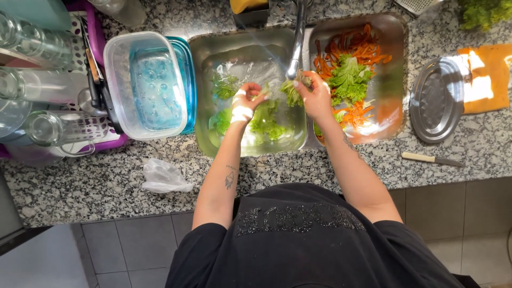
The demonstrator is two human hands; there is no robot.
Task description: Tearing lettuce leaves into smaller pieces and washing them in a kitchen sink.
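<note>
I stand at a double steel sink [205,48] set in a speckled granite counter. My left hand [246,99], wrapped in a white bandage, holds the end of a green lettuce leaf [265,118] over the left basin, where more wet leaves lie. My right hand [316,95] grips another lettuce leaf [292,92] under the tap [296,40]. The right basin [394,37] holds lettuce [349,79] and orange peelings [346,45].
A clear plastic tub [145,85] lies over a blue lid left of the sink, beside a purple rack of upturned glasses [48,80]. A crumpled plastic bag [162,176] lies near the counter edge. To the right are a steel oval lid [436,100], an orange cloth [488,77] and a knife [433,159].
</note>
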